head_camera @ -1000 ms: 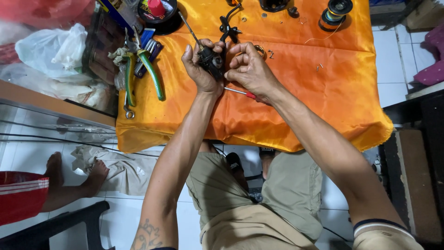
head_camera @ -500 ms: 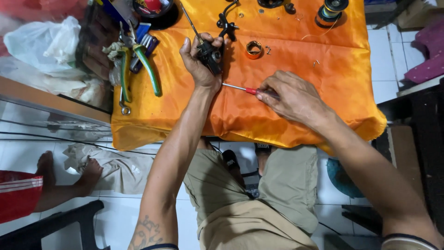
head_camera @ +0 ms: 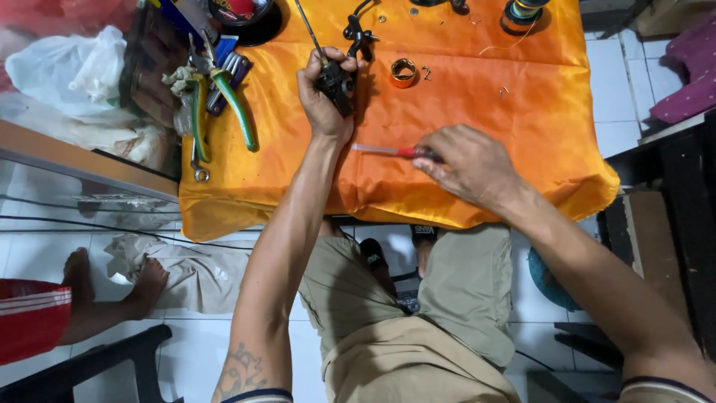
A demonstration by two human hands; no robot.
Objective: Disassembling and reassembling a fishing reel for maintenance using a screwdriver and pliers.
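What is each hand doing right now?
Left hand: closed on a small black part.
Right hand: fingers on the red-handled screwdriver lying on the orange cloth; grip unclear.

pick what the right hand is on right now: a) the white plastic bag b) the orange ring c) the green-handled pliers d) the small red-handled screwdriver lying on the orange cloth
d: the right hand rests on the handle end of the red-handled screwdriver on the orange cloth, while the left hand grips a small black part.
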